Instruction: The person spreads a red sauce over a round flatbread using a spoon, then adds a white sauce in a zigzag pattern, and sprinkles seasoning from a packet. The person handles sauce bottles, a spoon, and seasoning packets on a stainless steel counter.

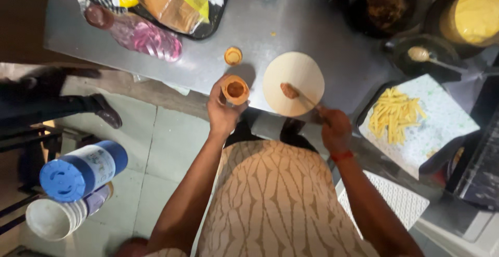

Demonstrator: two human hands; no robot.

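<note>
My left hand (222,112) grips a small round jar (235,89) with brown paste inside, held at the steel counter's near edge. The jar's orange lid (233,56) lies on the counter just beyond it. My right hand (336,128) holds a spoon (300,95) whose bowl rests on a pale round flatbread (301,70), leaving a dab of brown paste near its middle. The flatbread lies flat on the steel counter (317,28).
A tray of fries on paper (397,112) sits to the right. Dark bowls of fillings (387,0), a yellow sauce tub (475,12) and a ladle in a bowl (423,54) stand behind. Packets in a tray (171,0) lie at left. A person's shoe (106,112) and a blue-lidded container (83,169) are beside the counter.
</note>
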